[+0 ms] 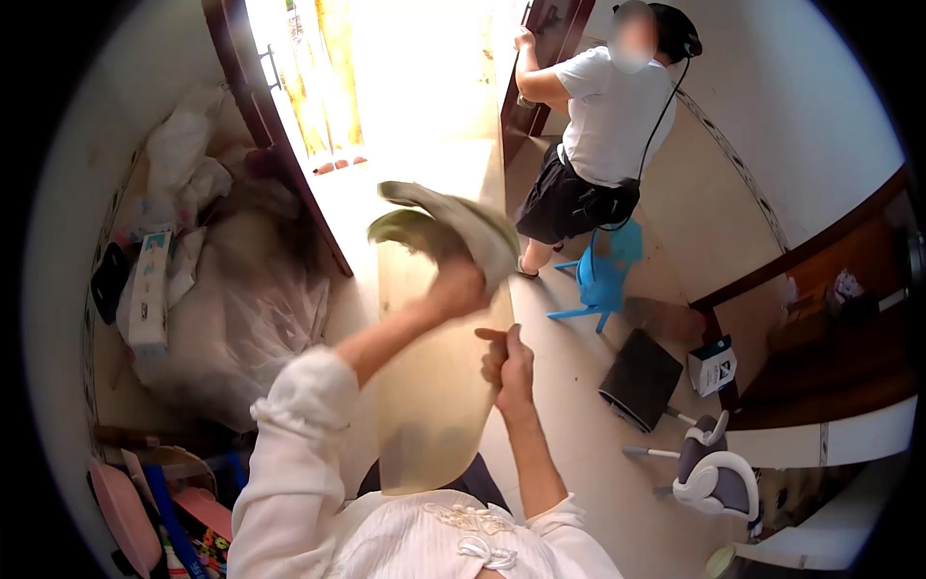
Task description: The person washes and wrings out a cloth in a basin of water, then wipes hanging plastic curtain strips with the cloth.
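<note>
My left hand [457, 289] is closed on a curved, pale grey-green thing [453, 217] with two long lobes, smeared by motion. It hangs over a long, pale tan board [424, 405] that runs from my lap toward the bright doorway. My right hand [508, 365] is at the board's right edge, below and right of the left one. Its index finger points left and the thumb stands up, while the other fingers curl in; nothing shows in it.
A person [617, 116] in a white shirt stands by the door at right, near a blue stool [603, 275]. Plastic-wrapped bundles [236, 299] pile up at left. A dark flat box [641, 379], a small white box [712, 367] and a grey-white chair-like piece [719, 478] lie right.
</note>
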`<state>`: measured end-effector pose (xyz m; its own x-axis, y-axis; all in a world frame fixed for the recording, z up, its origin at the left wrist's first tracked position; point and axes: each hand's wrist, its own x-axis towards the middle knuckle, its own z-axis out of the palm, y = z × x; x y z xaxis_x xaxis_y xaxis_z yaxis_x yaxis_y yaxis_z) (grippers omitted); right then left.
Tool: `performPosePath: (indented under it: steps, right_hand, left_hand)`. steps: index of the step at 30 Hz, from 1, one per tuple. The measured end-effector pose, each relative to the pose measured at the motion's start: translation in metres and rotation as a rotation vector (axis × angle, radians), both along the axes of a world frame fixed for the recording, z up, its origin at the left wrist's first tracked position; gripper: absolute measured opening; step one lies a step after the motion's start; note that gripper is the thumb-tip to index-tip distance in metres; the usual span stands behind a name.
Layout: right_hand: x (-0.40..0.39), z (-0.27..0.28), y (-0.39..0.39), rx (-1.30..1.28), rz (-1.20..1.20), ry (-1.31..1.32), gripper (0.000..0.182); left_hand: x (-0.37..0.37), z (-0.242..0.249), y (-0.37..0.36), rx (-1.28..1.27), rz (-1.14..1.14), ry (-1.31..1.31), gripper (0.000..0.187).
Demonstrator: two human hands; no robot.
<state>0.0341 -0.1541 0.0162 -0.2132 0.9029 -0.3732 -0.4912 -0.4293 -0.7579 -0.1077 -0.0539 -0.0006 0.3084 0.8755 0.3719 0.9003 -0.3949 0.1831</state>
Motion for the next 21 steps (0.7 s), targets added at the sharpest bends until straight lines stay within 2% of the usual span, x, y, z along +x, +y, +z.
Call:
performPosePath:
  steps: [1, 2, 4, 5, 7, 9, 11, 13, 14, 15, 17, 19, 20, 21]
  right_hand:
    - [-0.001, -0.008, 0.003, -0.032, -0.058, 0.033, 0.045]
    - [-0.01, -0.017, 0.004, -0.133, -0.217, -0.025, 0.046]
    - [-0.008, -0.038, 0.001, -0.1, -0.21, -0.247, 0.048]
    - [-0.005, -0.033, 0.001, -0.1, -0.205, -0.253, 0.048]
    - [-0.007, -0.018, -0.002, 0.001, -0.111, -0.151, 0.05]
    - [0.004, -0.008, -0.001, 0.073, -0.011, -0.177, 0.058]
    - [0.012, 0.015, -0.003, 0.061, 0.013, -0.128, 0.059]
    - [0.015, 0.025, -0.005, 0.007, 0.007, -0.097, 0.056]
    - [0.014, 0.025, -0.005, -0.057, 0.0, -0.039, 0.054]
    - [0.012, 0.025, -0.004, -0.117, -0.004, 0.022, 0.052]
    - [0.002, 0.013, -0.007, -0.16, 0.028, 0.05, 0.043]
    - [-0.018, -0.003, -0.01, -0.01, 0.036, -0.407, 0.035]
    - [-0.033, -0.01, -0.011, 0.011, -0.093, -0.456, 0.032]
    - [-0.033, -0.014, -0.012, 0.036, -0.035, -0.419, 0.034]
  left_hand:
    - [0.002, -0.01, -0.03, -0.116, -0.243, -0.318, 0.042]
    - [0.004, 0.003, -0.065, -0.047, -0.399, -0.531, 0.039]
    - [-0.002, -0.007, -0.121, -0.248, -0.356, -0.753, 0.03]
    - [-0.012, -0.022, -0.145, -0.353, -0.356, -0.857, 0.026]
    - [-0.041, -0.061, -0.187, -0.465, -0.307, -0.796, 0.027]
    - [-0.082, -0.132, -0.209, -0.779, -0.09, -0.838, 0.026]
    - [-0.127, -0.147, -0.195, -1.234, 0.266, -1.596, 0.029]
    - [-0.131, -0.099, -0.169, -1.44, 0.594, -1.901, 0.031]
    - [-0.137, -0.115, -0.158, -1.433, 0.442, -1.915, 0.032]
    - [-0.126, -0.1, -0.145, -1.354, 0.361, -2.177, 0.033]
    - [-0.113, -0.051, -0.122, -1.355, 0.05, -2.358, 0.037]
    - [-0.083, -0.004, -0.099, -1.087, -0.267, -2.497, 0.05]
    - [-0.079, 0.054, -0.09, -1.178, -0.437, -2.482, 0.052]
    - [-0.081, 0.069, -0.074, -1.168, -0.411, -2.531, 0.049]
